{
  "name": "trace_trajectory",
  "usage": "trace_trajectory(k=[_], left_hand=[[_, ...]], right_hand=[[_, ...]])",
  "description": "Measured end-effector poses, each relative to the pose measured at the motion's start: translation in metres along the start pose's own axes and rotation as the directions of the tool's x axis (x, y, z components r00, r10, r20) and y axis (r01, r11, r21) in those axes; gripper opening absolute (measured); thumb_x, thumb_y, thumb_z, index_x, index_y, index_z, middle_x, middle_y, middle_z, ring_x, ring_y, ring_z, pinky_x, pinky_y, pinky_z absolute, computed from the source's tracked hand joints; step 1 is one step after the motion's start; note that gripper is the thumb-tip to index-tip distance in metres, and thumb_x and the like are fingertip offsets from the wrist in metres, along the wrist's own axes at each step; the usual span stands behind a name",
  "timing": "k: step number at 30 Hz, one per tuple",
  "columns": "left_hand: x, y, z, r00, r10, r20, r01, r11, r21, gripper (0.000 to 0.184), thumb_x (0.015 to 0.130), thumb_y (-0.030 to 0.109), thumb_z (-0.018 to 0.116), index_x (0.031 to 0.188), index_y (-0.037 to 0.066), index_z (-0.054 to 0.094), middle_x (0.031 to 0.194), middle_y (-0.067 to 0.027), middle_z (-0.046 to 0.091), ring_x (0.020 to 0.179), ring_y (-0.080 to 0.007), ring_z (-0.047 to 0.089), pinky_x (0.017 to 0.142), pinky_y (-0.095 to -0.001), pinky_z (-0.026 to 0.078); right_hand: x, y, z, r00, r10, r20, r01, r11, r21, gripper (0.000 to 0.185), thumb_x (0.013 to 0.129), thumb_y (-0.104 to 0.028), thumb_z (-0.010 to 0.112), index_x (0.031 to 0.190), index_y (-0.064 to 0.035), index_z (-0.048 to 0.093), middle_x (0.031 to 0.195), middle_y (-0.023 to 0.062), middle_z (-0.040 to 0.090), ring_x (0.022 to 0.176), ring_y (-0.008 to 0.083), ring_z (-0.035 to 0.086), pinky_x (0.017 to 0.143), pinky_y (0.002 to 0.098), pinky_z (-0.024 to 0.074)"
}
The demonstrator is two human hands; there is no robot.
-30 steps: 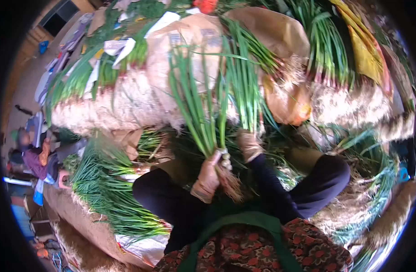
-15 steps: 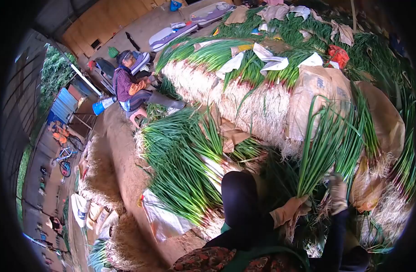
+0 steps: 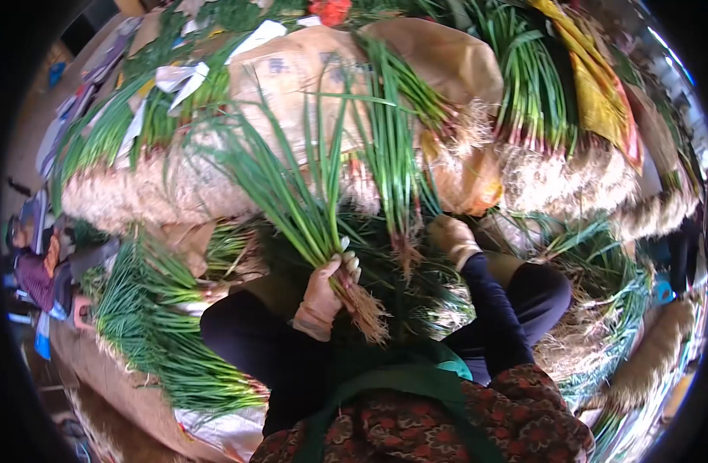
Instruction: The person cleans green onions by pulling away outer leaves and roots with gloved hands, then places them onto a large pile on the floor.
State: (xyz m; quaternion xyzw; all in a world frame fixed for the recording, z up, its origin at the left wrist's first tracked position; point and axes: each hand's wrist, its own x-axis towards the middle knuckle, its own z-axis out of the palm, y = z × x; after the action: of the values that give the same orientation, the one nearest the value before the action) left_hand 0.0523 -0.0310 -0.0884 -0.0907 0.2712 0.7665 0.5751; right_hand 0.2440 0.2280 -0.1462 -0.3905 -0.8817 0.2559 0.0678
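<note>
My left hand (image 3: 325,292), in a pale glove, is closed around the lower stems of a bunch of green onions (image 3: 308,231). Their leaves fan up and to the left, and the roots hang to the right below my fist. My right hand (image 3: 452,238), also gloved, is between my knees and the stacked onions, beside a second green onion bunch (image 3: 395,154) that points roots down. Its fingers are turned away and partly hidden, so any grip is unclear. Loose green leaves lie in shadow below both hands.
Beyond my hands, onions are stacked roots forward, partly covered by a tan sack (image 3: 292,92) and a yellow sack (image 3: 593,77). A pile of green onions (image 3: 192,347) lies left of my knee. Another person (image 3: 41,266) sits at the far left. Loose onions and roots (image 3: 593,324) lie right.
The view has swung right, so the scene has shifted left. My left hand still holds its bunch, now tilted left. My right hand has moved to the right, farther from my left hand.
</note>
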Motion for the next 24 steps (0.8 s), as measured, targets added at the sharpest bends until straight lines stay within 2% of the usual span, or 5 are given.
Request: trace_trajectory(k=[12,15,18,23,24], left_hand=[[0.006,-0.026,-0.004,0.999,-0.034,-0.013,0.036,0.982,0.184,0.037,0.093,0.014,0.046,0.127,-0.001,0.044,0.087,-0.0048,0.057,0.079,-0.0189,0.055,0.085,-0.0394,0.046],[0.013,-0.028,0.002,0.992,0.050,-0.115,0.022,0.831,0.556,0.028,0.091,0.013,0.051,0.113,-0.003,0.052,0.095,-0.0101,0.062,0.071,-0.0192,0.059,0.082,-0.0364,0.049],[0.016,-0.042,0.005,0.985,0.112,-0.132,-0.054,0.922,0.382,0.021,0.090,0.013,0.053,0.105,-0.002,0.056,0.092,-0.0086,0.063,0.066,-0.0173,0.060,0.073,-0.0316,0.051],[0.005,-0.032,0.009,0.996,0.036,-0.079,-0.001,0.918,0.396,0.015,0.090,0.011,0.052,0.102,0.003,0.055,0.094,-0.0060,0.062,0.076,-0.0149,0.059,0.065,-0.0284,0.050],[-0.002,-0.030,0.013,0.999,0.012,-0.037,0.000,0.955,0.297,0.015,0.090,0.010,0.051,0.103,0.003,0.054,0.097,-0.0066,0.062,0.078,-0.0152,0.059,0.066,-0.0285,0.050]], right_hand=[[0.036,-0.084,0.036,0.989,0.144,0.033,-0.148,0.968,0.202,0.039,0.080,-0.039,0.058,0.099,-0.0054,0.064,0.090,0.0209,0.064,0.088,0.0341,0.062,0.078,0.0405,0.0478],[0.021,-0.097,0.038,0.971,-0.180,0.156,0.026,0.730,0.683,0.025,0.084,-0.025,0.061,0.095,-0.0029,0.064,0.084,0.0121,0.066,0.080,0.0225,0.063,0.070,0.0327,0.0486],[-0.001,-0.128,0.032,0.835,-0.219,0.505,-0.129,0.814,0.566,0.023,0.089,-0.021,0.058,0.096,0.0002,0.063,0.083,0.0054,0.066,0.079,0.0146,0.060,0.068,0.0293,0.0484],[0.002,-0.134,0.032,0.869,-0.112,0.481,-0.424,0.333,0.842,0.022,0.093,-0.022,0.050,0.089,-0.0017,0.058,0.071,0.0028,0.060,0.056,0.0111,0.056,0.053,0.0249,0.0462],[-0.001,-0.134,0.035,0.898,-0.143,0.417,-0.313,0.459,0.832,0.019,0.092,-0.018,0.049,0.093,-0.0021,0.059,0.070,0.0028,0.060,0.056,0.0111,0.056,0.052,0.0241,0.0463]])
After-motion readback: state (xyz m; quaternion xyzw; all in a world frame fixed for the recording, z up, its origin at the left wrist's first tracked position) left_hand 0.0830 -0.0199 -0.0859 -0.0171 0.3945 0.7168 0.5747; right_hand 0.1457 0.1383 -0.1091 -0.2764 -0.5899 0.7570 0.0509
